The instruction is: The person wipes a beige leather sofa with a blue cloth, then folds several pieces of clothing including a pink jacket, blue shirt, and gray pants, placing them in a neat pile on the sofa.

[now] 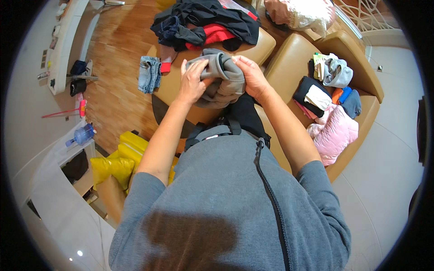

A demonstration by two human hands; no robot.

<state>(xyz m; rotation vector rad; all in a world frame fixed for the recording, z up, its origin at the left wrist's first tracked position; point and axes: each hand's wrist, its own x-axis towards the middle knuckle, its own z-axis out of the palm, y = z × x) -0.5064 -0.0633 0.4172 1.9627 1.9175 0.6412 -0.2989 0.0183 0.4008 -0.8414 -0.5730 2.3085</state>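
Observation:
A bundled grey garment of thick fabric is held up in front of me, above the tan leather sofa seat. On its left side my left hand grips it, thumb towards the middle and fingers over the upper fold. My right hand pinches its upper right edge. The garment is rolled or folded into a loose ring, and its kind is unclear. Just left of it, folded blue denim lies at the seat's edge. Beyond it is a heap of dark clothes with a red knitted piece.
On the sofa at right are a folded grey garment, a black folded garment with a white cloth on it, and a pink puffer jacket. Yellow cushions and a blue water bottle are at left.

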